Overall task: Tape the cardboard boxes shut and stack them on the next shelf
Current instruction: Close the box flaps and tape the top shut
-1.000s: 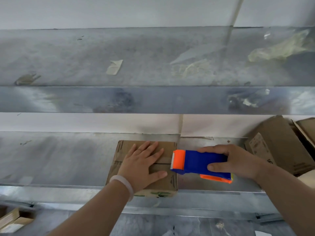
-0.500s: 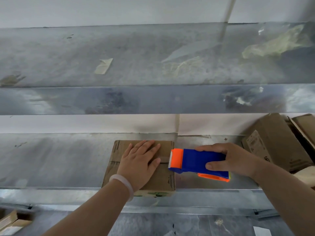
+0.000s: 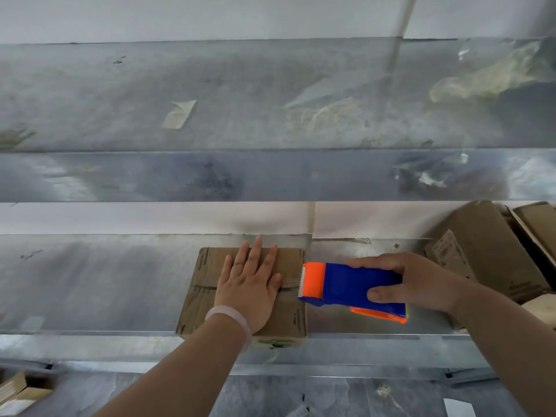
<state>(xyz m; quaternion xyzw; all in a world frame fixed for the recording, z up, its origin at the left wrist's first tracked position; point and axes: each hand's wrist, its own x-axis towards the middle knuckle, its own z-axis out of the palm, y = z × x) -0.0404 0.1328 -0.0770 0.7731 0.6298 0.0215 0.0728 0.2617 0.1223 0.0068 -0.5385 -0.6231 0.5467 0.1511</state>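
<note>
Under the flat left hand (image 3: 249, 288) lies the box (image 3: 287, 319); right hand (image 3: 421, 281) grips tape dispenser (image 3: 346, 284), perhaps touching it.

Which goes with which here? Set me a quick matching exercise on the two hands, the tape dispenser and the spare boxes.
Column one:
1. left hand
2. right hand
3. tape dispenser
4. spare boxes

Column two:
A. blue and orange
B. piled at the right end of the shelf
C. flat on top of the cardboard box
D. grips the tape dispenser

Pairs: 1-C, 2-D, 3-A, 4-B.
</note>
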